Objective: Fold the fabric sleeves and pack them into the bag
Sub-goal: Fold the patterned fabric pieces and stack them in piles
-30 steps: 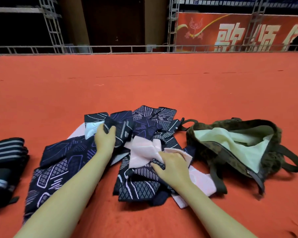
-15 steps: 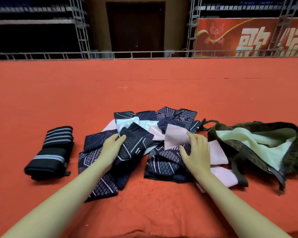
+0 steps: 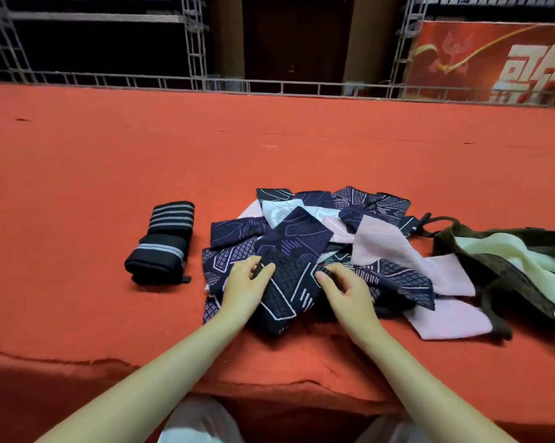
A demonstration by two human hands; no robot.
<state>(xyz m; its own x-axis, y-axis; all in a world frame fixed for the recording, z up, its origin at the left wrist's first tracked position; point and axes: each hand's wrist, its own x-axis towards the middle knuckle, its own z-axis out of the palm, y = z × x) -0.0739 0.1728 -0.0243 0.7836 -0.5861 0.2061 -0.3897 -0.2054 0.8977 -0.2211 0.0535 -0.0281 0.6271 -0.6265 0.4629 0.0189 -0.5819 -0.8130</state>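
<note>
Currently, the person is sitting at a worktop (image 3: 110, 174) covered in red felt, with the task looking to be at an early stage. Item one: a heap of unfolded fabric sleeves (image 3: 359, 238), navy with pale geometric print and mixed with plain pink pieces, is lying at the middle of the worktop, apparently still waiting to be folded. Item two: a single navy sleeve (image 3: 289, 266) is lying on top of the near side of the heap, and both hands are working on it; the left hand (image 3: 244, 286) is pinching its left edge with curled fingers, and the right hand (image 3: 346, 290) is gripping its right edge in the same way, probably in preparation for a fold. Item three: a folded dark bundle with grey stripes (image 3: 162, 243) is sitting apart to the left of the heap, seemingly finished but not yet packed. Item four: the bag (image 3: 480, 266), dark olive with a pale lining, is lying open on its side just to the right of the heap, touching the pink pieces; whether anything is already lying inside cannot be told. Nearly all the folding and the packing are looking to be left.
</note>
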